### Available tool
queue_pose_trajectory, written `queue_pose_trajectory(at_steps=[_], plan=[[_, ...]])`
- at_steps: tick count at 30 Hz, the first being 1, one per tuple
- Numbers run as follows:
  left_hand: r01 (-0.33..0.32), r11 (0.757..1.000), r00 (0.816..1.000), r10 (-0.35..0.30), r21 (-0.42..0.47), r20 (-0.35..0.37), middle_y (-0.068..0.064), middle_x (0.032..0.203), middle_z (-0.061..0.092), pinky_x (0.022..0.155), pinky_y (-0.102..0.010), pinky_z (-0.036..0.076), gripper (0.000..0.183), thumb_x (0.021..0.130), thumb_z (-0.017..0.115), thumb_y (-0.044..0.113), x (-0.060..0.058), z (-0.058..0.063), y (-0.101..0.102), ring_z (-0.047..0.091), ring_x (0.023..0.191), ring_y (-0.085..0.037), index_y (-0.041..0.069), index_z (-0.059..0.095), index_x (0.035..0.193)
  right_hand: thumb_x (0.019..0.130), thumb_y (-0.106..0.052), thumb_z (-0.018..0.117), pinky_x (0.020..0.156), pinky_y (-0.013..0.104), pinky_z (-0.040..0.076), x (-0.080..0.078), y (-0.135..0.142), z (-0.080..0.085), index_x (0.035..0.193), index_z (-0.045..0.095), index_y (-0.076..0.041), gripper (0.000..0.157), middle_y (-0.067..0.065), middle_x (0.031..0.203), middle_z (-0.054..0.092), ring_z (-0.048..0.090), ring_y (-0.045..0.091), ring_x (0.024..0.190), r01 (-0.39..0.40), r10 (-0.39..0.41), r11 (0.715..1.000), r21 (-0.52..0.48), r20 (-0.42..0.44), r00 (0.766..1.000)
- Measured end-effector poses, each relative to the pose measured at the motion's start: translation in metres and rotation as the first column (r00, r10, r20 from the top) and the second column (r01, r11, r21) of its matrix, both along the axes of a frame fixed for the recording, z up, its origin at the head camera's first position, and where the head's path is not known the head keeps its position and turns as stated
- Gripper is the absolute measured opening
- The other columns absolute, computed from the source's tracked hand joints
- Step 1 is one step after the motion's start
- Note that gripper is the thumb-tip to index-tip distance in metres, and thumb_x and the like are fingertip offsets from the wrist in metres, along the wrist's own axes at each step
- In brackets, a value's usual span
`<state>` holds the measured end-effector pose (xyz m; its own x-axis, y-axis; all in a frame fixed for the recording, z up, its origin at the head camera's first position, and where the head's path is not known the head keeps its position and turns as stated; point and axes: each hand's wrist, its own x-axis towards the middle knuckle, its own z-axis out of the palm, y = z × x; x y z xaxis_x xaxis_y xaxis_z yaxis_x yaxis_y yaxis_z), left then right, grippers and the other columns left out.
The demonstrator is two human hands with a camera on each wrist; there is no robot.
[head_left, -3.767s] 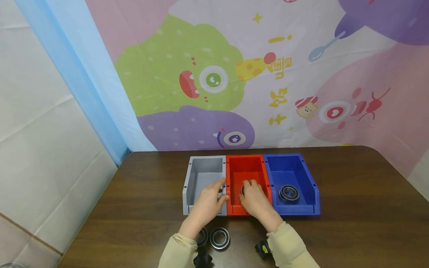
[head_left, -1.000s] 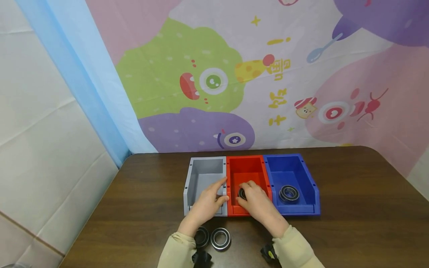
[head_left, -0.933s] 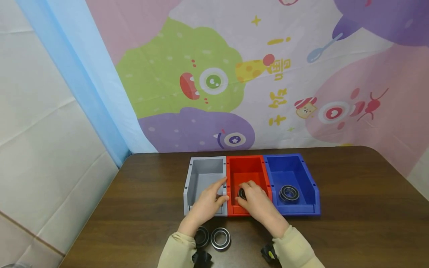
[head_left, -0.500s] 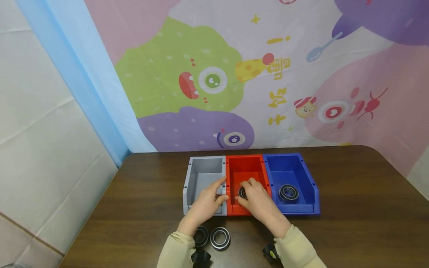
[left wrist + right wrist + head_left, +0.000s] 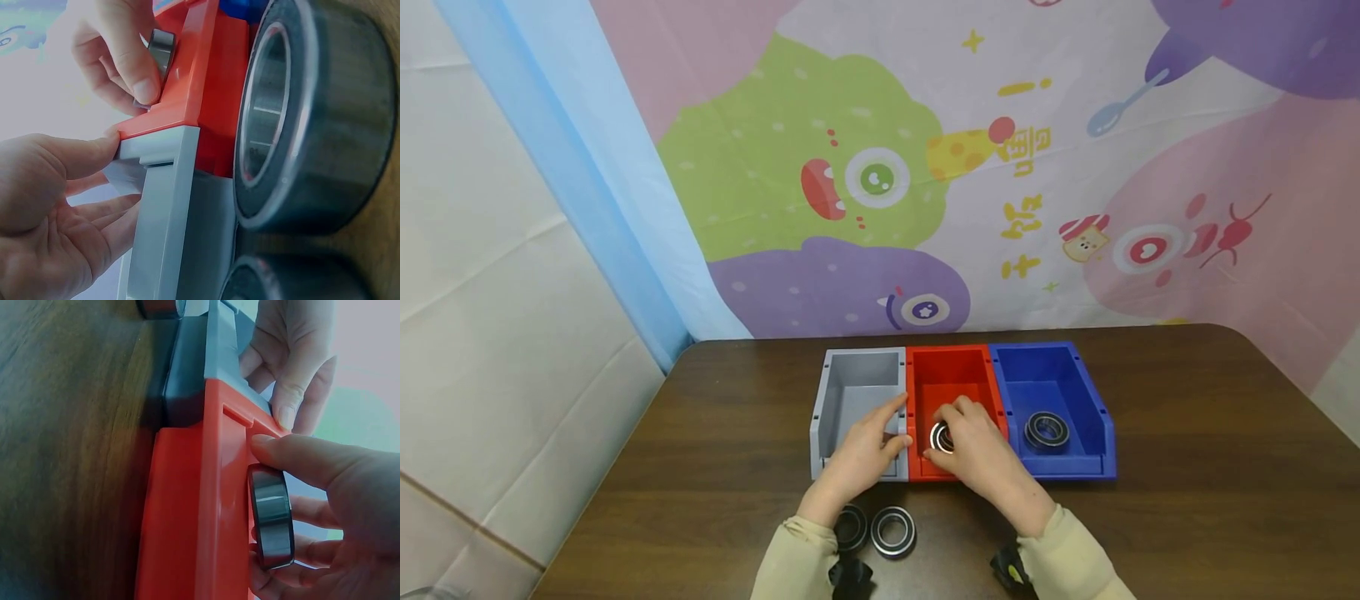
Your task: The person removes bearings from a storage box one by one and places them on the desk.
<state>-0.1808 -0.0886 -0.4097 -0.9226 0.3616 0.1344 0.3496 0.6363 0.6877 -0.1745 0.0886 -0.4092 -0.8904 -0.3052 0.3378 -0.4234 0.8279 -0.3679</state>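
Observation:
My right hand (image 5: 977, 442) is inside the red bin (image 5: 951, 367), holding a ball bearing (image 5: 942, 437) between thumb and fingers. In the right wrist view that bearing (image 5: 272, 515) stands on edge, its far side hidden by the fingers. My left hand (image 5: 867, 450) reaches over the grey bin (image 5: 857, 367). Its thumb and index fingertip touch the rim where grey and red bins meet; the other fingers dip into the grey bin, partly hidden. Another bearing (image 5: 1047, 432) lies in the blue bin (image 5: 1037, 367).
Two bearings lie on the brown table (image 5: 700, 467) before the bins: one bearing (image 5: 893, 532) in full view, another bearing (image 5: 851, 529) partly behind the left wrist. Black wrist devices show at both cuffs. A printed cloth (image 5: 880, 100) hangs behind the table.
The bearing at my right hand shows more of its face than before, tilted and slightly nearer me. My right wrist has shifted slightly right. The left hand has stayed put.

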Motion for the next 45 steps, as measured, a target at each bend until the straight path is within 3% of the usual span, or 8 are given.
queue_pose_trajectory(at_steps=[11,21,35,45], plan=[[0.004,1.0,1.0,-0.004,0.002,0.019,-0.011,0.138,0.042,0.089,-0.04,0.047,0.057,0.089,0.057,0.021,-0.001,-0.001,0.0,0.062,0.098,-0.022,0.012,0.035,0.141,0.065,-0.025,0.079,0.065,0.027,0.046,0.006,0.0,0.0,0.087,0.059,-0.011,0.033,0.002,0.084,0.051,0.047,0.017,0.077,-0.01,0.01,0.999,-0.032,0.003,1.0],[-0.001,1.0,1.0,0.002,-0.013,0.012,-0.012,0.138,0.042,0.092,-0.041,0.045,0.057,0.089,0.057,0.022,-0.001,-0.001,0.0,0.061,0.1,-0.022,0.012,0.034,0.141,0.063,-0.023,0.078,0.065,0.027,0.046,0.013,-0.001,0.0,0.085,0.06,-0.011,0.031,0.001,0.083,0.049,0.046,0.017,0.078,-0.032,0.032,0.999,0.005,-0.023,0.999],[-0.001,0.999,1.0,0.002,-0.032,0.01,-0.012,0.139,0.041,0.093,-0.042,0.044,0.057,0.09,0.056,0.024,-0.001,-0.001,0.0,0.059,0.104,-0.024,0.012,0.033,0.141,0.06,-0.025,0.08,0.074,0.029,0.048,0.023,0.001,-0.005,0.083,0.06,-0.013,0.033,0.0,0.087,0.052,0.048,0.017,0.083,-0.086,0.087,0.996,0.023,-0.046,0.995],[0.002,0.999,1.0,-0.001,-0.034,0.004,-0.013,0.139,0.041,0.091,-0.042,0.046,0.057,0.09,0.055,0.023,-0.001,-0.002,0.0,0.06,0.102,-0.024,0.013,0.033,0.141,0.059,-0.025,0.08,0.065,0.027,0.049,0.032,0.0,-0.004,0.085,0.058,-0.014,0.035,-0.002,0.082,0.043,0.045,0.014,0.081,-0.138,0.142,0.988,0.068,-0.045,0.989]])
